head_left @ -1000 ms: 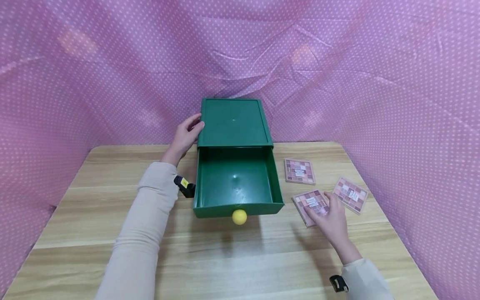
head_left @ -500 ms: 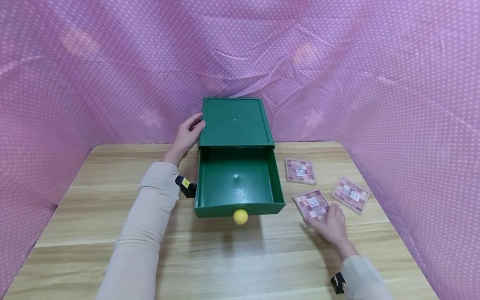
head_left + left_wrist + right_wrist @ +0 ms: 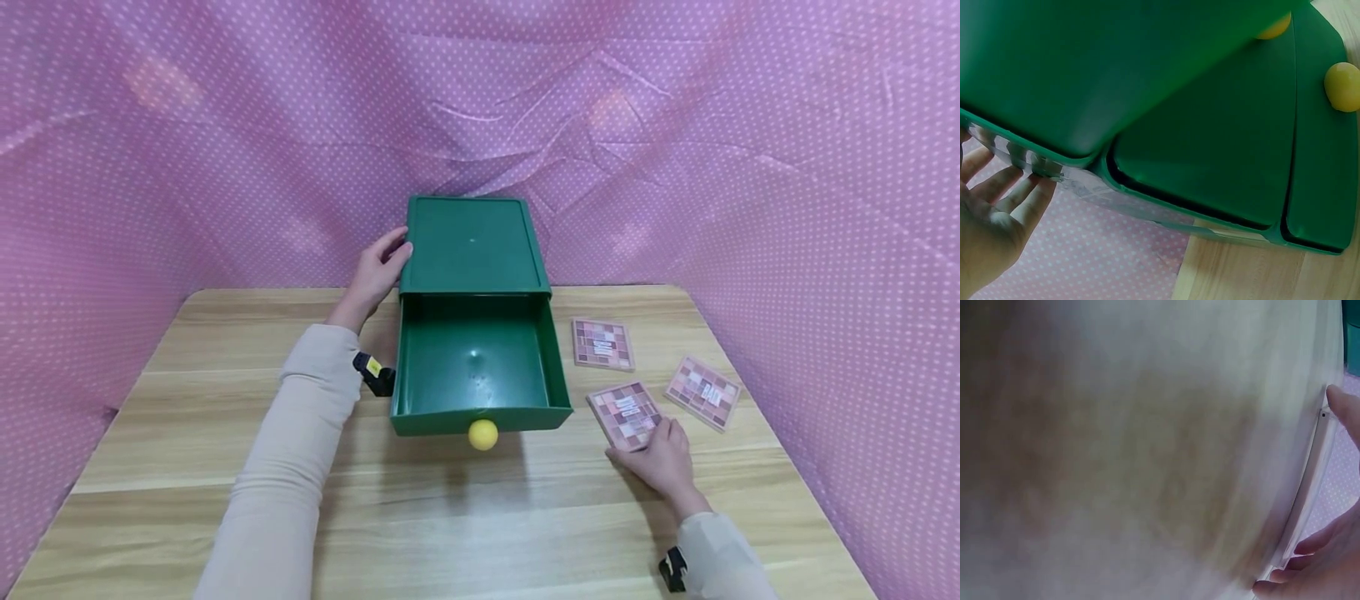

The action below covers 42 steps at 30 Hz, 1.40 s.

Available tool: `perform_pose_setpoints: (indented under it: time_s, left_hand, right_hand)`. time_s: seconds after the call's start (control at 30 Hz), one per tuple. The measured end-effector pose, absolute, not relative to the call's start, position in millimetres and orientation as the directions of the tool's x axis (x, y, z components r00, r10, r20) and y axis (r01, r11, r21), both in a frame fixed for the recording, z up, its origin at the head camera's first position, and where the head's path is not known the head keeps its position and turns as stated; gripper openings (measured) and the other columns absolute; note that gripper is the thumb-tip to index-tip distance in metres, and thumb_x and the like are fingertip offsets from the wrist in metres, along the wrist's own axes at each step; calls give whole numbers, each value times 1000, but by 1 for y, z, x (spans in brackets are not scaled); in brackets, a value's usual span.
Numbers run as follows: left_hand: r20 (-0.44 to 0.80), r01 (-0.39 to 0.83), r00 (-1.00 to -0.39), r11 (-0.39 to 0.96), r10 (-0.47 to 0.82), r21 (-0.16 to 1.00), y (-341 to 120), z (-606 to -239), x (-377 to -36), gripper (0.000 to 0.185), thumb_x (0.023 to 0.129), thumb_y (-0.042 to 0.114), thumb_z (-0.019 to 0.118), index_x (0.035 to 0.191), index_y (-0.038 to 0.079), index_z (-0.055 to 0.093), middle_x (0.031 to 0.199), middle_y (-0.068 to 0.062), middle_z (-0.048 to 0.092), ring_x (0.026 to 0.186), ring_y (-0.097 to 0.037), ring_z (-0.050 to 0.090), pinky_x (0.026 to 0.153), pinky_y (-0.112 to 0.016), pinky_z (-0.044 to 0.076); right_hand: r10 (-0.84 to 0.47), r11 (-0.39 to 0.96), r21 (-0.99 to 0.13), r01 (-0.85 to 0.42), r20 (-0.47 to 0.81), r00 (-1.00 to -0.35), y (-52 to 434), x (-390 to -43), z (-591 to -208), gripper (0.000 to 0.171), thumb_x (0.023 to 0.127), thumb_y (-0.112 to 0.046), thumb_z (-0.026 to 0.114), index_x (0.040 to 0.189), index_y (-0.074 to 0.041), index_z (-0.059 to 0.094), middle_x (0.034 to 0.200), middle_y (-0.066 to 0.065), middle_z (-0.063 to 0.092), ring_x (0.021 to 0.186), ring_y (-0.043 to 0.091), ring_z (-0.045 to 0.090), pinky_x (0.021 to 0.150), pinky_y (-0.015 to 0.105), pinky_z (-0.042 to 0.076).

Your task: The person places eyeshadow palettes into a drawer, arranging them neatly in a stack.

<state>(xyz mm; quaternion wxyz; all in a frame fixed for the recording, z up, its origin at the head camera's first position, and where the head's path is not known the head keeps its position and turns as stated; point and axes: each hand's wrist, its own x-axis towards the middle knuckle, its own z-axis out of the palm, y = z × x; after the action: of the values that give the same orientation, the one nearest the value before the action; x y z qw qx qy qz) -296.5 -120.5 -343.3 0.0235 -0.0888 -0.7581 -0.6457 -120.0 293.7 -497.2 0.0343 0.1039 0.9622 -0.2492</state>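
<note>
Near the right front of the surface (image 3: 465, 517), a pink eyeshadow palette (image 3: 625, 414) lies flat, tilted a little off square. Right hand (image 3: 660, 457) rests at its near corner, fingers curled over that edge and thumb at its side, pinching the palette while it is down on the wood. Right wrist view is mostly a blurred pale sheet with fingertips (image 3: 1344, 409) at its edge; nothing finer can be read there.

Two more palettes of the same kind lie close by: second palette (image 3: 702, 392) just to the right, not touching the first, and third palette (image 3: 602, 343) farther back, beside the drawer's right wall.

Centre of the surface: green drawer box (image 3: 472, 243), its drawer (image 3: 476, 363) pulled well out toward the person, inside bare green. Yellow round knob (image 3: 483, 434) sits on the drawer front, facing the near edge.

Left hand (image 3: 375, 271) lies against the box's left top edge, fingers straight and spread, pressing flat, not wrapped round anything. Left wrist view shows the same: relaxed fingers (image 3: 1007, 187) along the rim of the green casing, with yellow knobs visible on lower fronts.

Both arms wear pale beige sleeves (image 3: 288, 467); a small black device sits at each wrist. Pink cloth with white dots (image 3: 225, 142) hangs behind and on both sides of the wood-grain surface.
</note>
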Motion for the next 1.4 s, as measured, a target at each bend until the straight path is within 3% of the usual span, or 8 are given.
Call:
perform_pose_setpoints:
  time_s: [0.33,0.57,1.0,1.23,1.4]
  left_hand:
    - [135,146,-987,141,87,979,-122,-342,-298,44,91,24,44,133,13,35,129,-11,38,99,-26,49,72,-29,48]
    - [125,133,-989,101,82,986,-118,-343,-299,44,90,24,47,132,13,38,130,-9,38,101,-25,49,75,-30,47]
    - [64,64,-997,9,52,998,-123,-342,-294,45,86,23,54,129,13,42,131,-8,38,106,-24,48,83,-39,42]
    - [24,25,-998,12,53,1000,-123,-340,-294,47,85,24,55,129,14,42,131,-7,38,104,-24,50,81,-38,44]
    - [9,9,-999,-1,48,1000,-121,-339,-294,46,85,23,55,129,14,42,130,-7,39,101,-26,51,78,-35,46]
  right_hand:
    - [169,836,-506,212,-131,-977,293,-118,-493,115,60,-52,71,122,25,12,119,39,20,101,45,32,87,55,30]
    - [177,846,-500,185,-63,-982,299,-113,-486,109,57,-51,73,119,24,24,110,34,31,91,39,37,79,53,36]
    - [142,850,-517,103,36,-989,298,-115,-450,97,59,-43,75,116,22,32,110,37,33,93,46,39,79,56,35]
    - [71,821,-570,10,85,-994,298,-120,-412,97,61,-31,77,123,22,22,120,39,24,103,51,33,86,59,28]
    - [27,822,-568,-49,125,-992,296,-126,-383,98,60,-31,77,124,20,23,123,35,25,107,49,30,87,59,27]
